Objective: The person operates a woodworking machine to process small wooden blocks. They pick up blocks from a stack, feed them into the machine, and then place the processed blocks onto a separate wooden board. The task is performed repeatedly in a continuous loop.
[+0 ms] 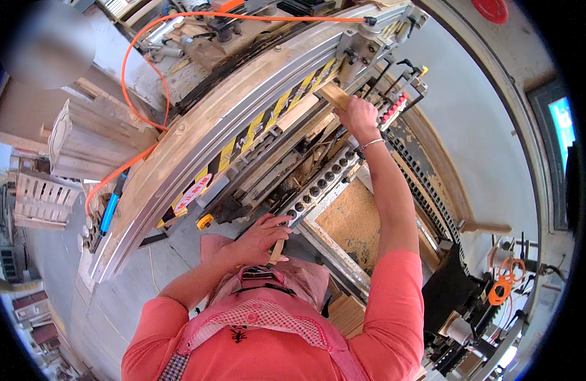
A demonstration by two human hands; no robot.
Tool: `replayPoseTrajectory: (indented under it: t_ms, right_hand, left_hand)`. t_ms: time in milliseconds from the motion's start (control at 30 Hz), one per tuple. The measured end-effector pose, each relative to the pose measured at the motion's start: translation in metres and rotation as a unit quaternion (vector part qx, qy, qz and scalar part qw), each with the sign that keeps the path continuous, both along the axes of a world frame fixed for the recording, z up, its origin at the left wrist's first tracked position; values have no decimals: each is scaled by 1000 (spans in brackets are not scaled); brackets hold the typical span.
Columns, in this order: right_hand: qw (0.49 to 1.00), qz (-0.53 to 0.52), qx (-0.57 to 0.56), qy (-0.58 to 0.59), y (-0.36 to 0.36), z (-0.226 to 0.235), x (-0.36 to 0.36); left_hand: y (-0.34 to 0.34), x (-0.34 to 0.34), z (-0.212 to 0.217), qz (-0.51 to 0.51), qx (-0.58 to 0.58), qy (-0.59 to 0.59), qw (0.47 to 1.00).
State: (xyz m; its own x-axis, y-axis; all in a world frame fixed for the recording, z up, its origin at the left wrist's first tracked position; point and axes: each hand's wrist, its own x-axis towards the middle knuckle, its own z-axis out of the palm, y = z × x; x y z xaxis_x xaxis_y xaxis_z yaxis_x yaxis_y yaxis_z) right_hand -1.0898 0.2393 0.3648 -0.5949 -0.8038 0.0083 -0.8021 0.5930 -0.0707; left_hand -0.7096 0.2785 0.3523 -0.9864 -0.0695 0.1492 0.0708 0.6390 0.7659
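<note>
My right hand [357, 119] reaches far forward to the machine and grips a short wooden block [334, 95]. A second pale wooden piece [297, 113] lies against the machine just left of that block. Close to my body, my left hand [262, 241] is bent around a small wooden strip [277, 250], most of which its fingers and palm hide. The left fingertips reach the near end of a metal bar with a row of round black parts [315, 190].
A long curved-looking metal beam [197, 105] with yellow-black striping runs along the machine's left. An orange hose [124, 70] loops over it. Sawdust covers a panel [347, 216] below my right forearm. A screen [561, 127] and a red button [491, 9] are at the right.
</note>
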Motion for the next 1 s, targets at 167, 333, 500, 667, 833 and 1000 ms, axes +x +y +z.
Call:
replayPoseTrajectory:
  t_ms: [167, 333, 500, 667, 833, 1000]
  right_hand:
    - [999, 26, -9, 25, 2, 1, 0]
    - [1000, 17, -4, 15, 3, 10, 3]
    - [997, 7, 7, 73, 1, -8, -6]
    - [995, 63, 26, 76, -2, 5, 7]
    - [997, 19, 36, 59, -3, 10, 14]
    - [991, 43, -24, 128, 14, -6, -13]
  left_hand:
    - [3, 13, 14, 37, 53, -9, 998]
    - [20, 48, 26, 155, 450, 42, 878]
    - [23, 97, 60, 302, 536, 73, 785]
    - [36, 160, 28, 412, 603, 162, 663]
    - [34, 233, 7, 481, 639, 220, 558]
    - [-3, 330, -32, 717, 456, 169, 499]
